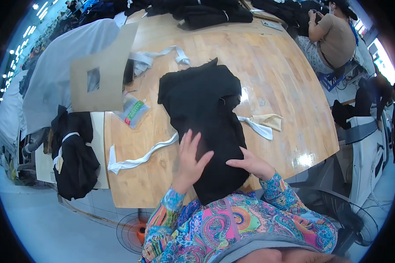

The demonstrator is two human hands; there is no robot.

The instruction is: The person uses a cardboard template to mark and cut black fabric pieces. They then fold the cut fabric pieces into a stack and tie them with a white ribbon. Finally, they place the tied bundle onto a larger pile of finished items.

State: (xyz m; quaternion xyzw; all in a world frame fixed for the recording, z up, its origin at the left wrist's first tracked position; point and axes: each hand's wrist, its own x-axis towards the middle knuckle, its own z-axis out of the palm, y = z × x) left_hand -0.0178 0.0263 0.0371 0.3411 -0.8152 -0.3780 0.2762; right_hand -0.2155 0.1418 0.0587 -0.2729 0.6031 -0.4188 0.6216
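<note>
A stack of black cut fabric pieces (202, 101) lies lengthwise before me, its near end hanging over the table edge toward my lap. My left hand (189, 160) rests on the stack's left side with fingers spread. At the right edge is my right hand (253, 165), thumb on the cloth and a finger apart from it; its other fingers are hidden. A white cloth strip (151, 151) reaches the stack from the left. Another white strip end (259, 129) comes out on the right, beside a beige scrap (270, 121).
The wooden table (285, 79) holds a plastic bag (133, 109), white strips (145, 61) and a cardboard template (96, 81) with a square hole. A tied black bundle (74, 153) sits left. Black fabric piles (215, 15) lie behind. A person (335, 37) sits at far right.
</note>
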